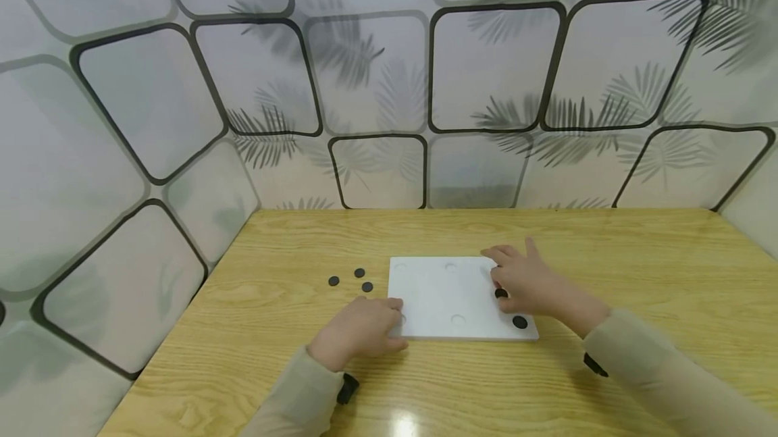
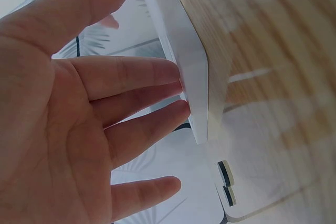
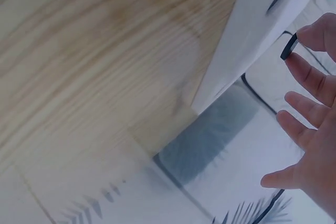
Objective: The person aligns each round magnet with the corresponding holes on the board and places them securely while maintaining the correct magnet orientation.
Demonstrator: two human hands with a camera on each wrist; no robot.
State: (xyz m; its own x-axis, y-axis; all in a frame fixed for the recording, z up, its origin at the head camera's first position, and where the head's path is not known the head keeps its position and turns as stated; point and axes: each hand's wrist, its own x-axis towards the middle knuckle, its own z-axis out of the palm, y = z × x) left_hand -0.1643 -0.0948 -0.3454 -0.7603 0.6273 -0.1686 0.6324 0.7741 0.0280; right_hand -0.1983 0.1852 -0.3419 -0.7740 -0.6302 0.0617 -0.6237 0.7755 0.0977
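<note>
A white rectangular board (image 1: 440, 298) with shallow round recesses lies on the table. My left hand (image 1: 358, 331) is at its near left corner, and the left wrist view shows straight fingers (image 2: 131, 72) touching the board's edge. Over the board's right end, my right hand (image 1: 531, 283) pinches a small black disc (image 3: 289, 46) between thumb and index finger, its other fingers spread. That disc is held above the board surface in the right wrist view. Another black disc (image 1: 519, 322) sits in the near right recess.
Three loose black discs, among them one disc (image 1: 333, 281) farthest left, lie on the wooden table (image 1: 292, 248) left of the board. A patterned wall covering (image 1: 371, 72) rises behind the table and along its left side.
</note>
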